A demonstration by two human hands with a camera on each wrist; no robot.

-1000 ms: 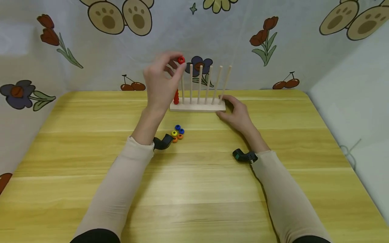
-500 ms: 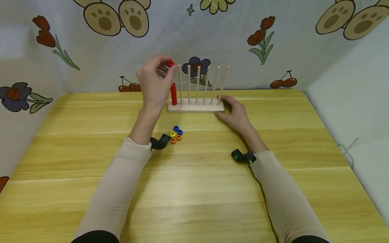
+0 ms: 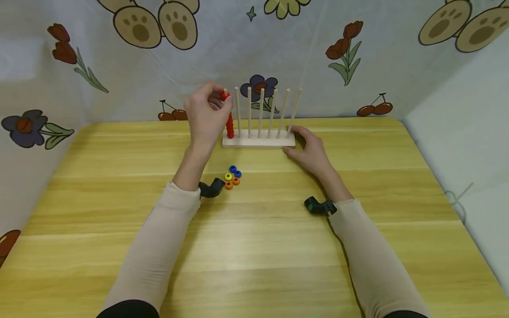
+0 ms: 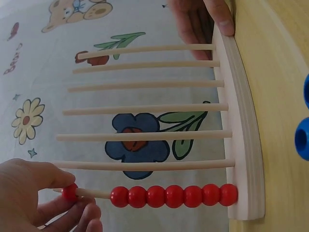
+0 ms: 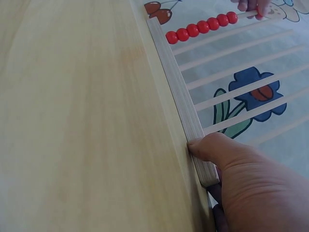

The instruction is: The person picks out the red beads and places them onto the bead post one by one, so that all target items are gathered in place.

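A wooden peg rack [image 3: 258,141] with several upright pegs stands near the table's back edge. On its leftmost peg sits a stack of red beads [image 4: 174,196]. My left hand [image 3: 207,115] pinches one more red bead [image 4: 70,192] between thumb and fingertips; the peg's tip pokes through it, and a stretch of bare peg lies between it and the stack. At the rack's right end my right hand [image 3: 308,148] grips the base [image 5: 181,101], thumb on the front side and fingers behind. The other pegs carry no beads.
In front of the rack, a small cluster of loose beads lies on the table [image 3: 254,247]: blue beads [image 3: 237,174], a yellow bead [image 3: 228,177] and orange beads [image 3: 229,185]. A patterned cloth [image 3: 222,44] hangs behind the table.
My left hand has carried the red bead leftward and down, and the bead is now threaded on the top of the leftmost peg. The right hand keeps its hold on the base.
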